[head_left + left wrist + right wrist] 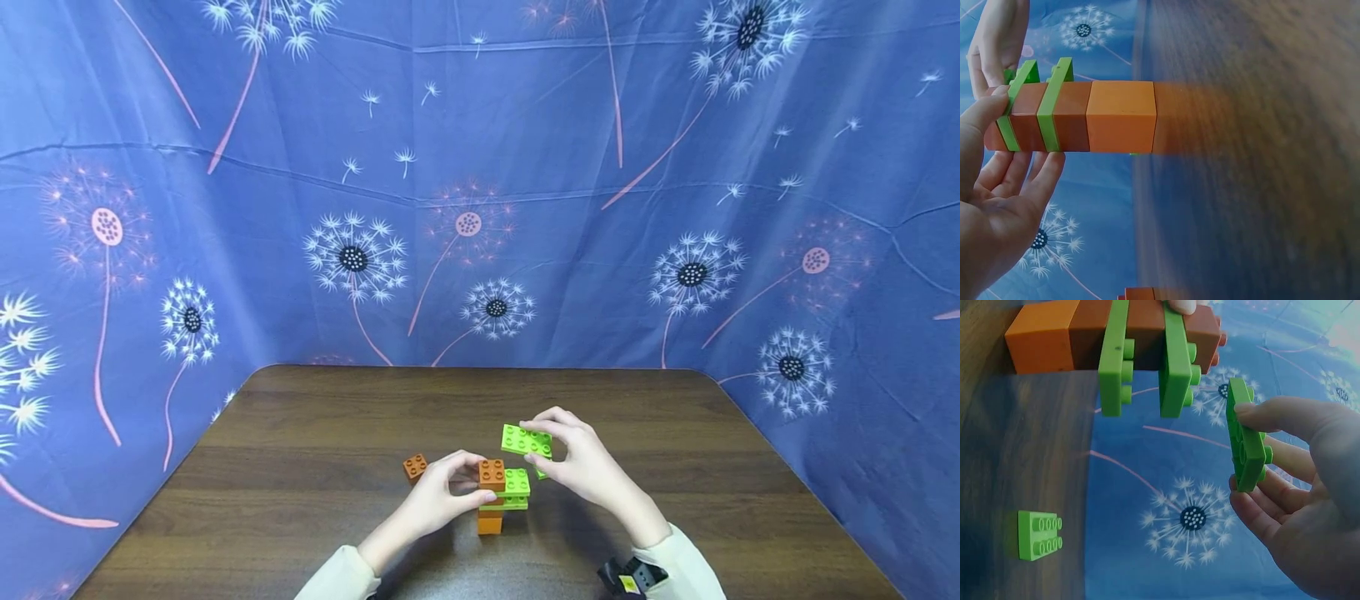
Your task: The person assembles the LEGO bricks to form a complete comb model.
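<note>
A tower (491, 475) of orange and brown toy building bricks stands on the table, with two flat green bricks (1049, 112) layered between brown ones and sticking out to the right. My left hand (441, 498) holds its upper part, thumb on the near side and fingers on the far side. Up and to the right of the tower, my right hand (585, 458) pinches a loose flat green brick (1246, 440) by its edges, thumb against fingers. This brick is tilted and apart from the tower. In the right wrist view its studs face the palm.
Another flat green brick (1038, 536) lies on the table, mostly covered by the right hand in the head view. Left of the left hand sits a brown brick (415, 467). A blue dandelion-print cloth (585, 250) hangs behind the wooden table (300, 442).
</note>
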{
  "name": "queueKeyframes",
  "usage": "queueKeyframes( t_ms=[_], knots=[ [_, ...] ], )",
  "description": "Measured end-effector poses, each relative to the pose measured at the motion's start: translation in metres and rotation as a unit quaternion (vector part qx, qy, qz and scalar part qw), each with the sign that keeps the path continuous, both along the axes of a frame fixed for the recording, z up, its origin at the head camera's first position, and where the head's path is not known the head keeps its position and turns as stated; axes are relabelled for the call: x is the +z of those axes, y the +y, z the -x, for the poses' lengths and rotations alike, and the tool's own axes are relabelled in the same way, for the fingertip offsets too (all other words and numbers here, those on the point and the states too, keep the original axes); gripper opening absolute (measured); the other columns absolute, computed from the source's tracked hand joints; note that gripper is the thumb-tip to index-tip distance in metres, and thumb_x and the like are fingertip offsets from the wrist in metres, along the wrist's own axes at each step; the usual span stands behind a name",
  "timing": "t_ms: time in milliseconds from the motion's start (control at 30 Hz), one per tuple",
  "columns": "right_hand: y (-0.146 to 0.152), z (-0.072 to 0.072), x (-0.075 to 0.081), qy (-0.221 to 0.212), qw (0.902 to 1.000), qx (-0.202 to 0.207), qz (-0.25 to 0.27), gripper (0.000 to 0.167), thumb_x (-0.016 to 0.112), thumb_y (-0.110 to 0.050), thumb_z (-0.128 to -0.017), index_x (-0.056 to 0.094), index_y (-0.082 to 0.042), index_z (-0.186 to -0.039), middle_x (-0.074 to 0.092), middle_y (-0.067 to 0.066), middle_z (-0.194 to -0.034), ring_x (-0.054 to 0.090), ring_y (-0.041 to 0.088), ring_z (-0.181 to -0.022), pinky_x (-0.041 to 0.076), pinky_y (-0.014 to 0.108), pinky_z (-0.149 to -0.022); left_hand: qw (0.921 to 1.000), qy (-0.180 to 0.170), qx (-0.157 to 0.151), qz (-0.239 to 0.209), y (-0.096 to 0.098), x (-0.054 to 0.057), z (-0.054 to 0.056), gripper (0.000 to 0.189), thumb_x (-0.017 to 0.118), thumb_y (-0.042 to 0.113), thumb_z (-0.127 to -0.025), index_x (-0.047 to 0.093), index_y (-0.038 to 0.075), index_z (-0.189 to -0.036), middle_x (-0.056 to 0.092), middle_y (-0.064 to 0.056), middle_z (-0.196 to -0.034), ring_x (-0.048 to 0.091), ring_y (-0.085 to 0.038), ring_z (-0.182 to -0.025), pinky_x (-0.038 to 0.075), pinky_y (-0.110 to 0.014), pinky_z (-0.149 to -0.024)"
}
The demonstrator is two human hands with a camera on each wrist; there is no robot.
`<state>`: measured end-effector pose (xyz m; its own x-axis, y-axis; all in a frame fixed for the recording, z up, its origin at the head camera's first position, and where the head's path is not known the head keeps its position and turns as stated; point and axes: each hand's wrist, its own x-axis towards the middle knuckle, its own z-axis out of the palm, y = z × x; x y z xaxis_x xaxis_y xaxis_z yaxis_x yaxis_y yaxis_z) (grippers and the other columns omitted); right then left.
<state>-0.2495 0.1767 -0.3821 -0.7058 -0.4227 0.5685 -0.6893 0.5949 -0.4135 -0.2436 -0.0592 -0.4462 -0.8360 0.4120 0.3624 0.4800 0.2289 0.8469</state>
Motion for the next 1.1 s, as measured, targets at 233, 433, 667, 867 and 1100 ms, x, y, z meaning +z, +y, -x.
queueKeyframes(
  t_ms=[233, 433, 667, 867, 1100],
  knots=[
    [-0.005, -0.002, -0.002, 0.011, 0.9995, 0.028, -0.007, 0.042, 0.079, -0.010, -0.072, 0.067, -0.013, -0.112, 0.061, -0.006, -0.104, 0.049, 0.005, -0.081, 0.044, 0.019, -0.063, 0.9999, -0.001, -0.008, -0.009, -0.001, 0.001, -0.001, 0.034, 0.073, 0.022, -0.081, 0.061, 0.006, -0.108, 0.065, -0.007, -0.102, 0.066, -0.017, -0.092, 0.056, -0.026, -0.084],
    [-0.009, -0.004, -0.004, 0.014, 0.9980, 0.060, -0.018, 0.040, 0.078, -0.013, -0.074, 0.067, -0.014, -0.112, 0.060, -0.008, -0.104, 0.057, 0.008, -0.095, 0.051, 0.027, -0.077, 1.0000, -0.009, 0.000, 0.004, 0.000, 0.003, -0.003, 0.033, 0.073, 0.018, -0.081, 0.061, 0.006, -0.109, 0.066, -0.007, -0.104, 0.066, -0.019, -0.093, 0.056, -0.026, -0.084],
    [-0.011, -0.007, -0.004, 0.014, 0.9969, 0.072, -0.029, 0.038, 0.076, -0.013, -0.076, 0.067, -0.013, -0.112, 0.060, -0.007, -0.103, 0.058, 0.010, -0.097, 0.052, 0.029, -0.080, 0.9999, -0.001, -0.004, 0.009, 0.002, 0.023, -0.016, 0.030, 0.071, 0.009, -0.082, 0.060, -0.001, -0.108, 0.065, -0.014, -0.103, 0.066, -0.023, -0.092, 0.056, -0.034, -0.085],
    [-0.014, -0.008, -0.003, 0.012, 0.9954, 0.088, -0.035, 0.037, 0.074, -0.010, -0.077, 0.067, -0.010, -0.113, 0.061, -0.004, -0.103, 0.059, 0.013, -0.095, 0.052, 0.029, -0.079, 0.9999, 0.008, -0.010, 0.002, 0.002, 0.031, -0.021, 0.030, 0.070, 0.007, -0.082, 0.060, -0.003, -0.108, 0.065, -0.015, -0.102, 0.065, -0.021, -0.091, 0.056, -0.035, -0.086],
    [-0.015, -0.008, -0.002, 0.006, 0.9936, 0.104, -0.045, 0.037, 0.074, -0.010, -0.077, 0.067, -0.009, -0.114, 0.061, -0.003, -0.102, 0.059, 0.012, -0.093, 0.052, 0.026, -0.077, 0.9998, 0.006, -0.013, -0.010, 0.001, 0.023, -0.017, 0.030, 0.071, 0.007, -0.082, 0.060, -0.002, -0.108, 0.065, -0.015, -0.102, 0.065, -0.018, -0.091, 0.056, -0.036, -0.086]
  ],
)
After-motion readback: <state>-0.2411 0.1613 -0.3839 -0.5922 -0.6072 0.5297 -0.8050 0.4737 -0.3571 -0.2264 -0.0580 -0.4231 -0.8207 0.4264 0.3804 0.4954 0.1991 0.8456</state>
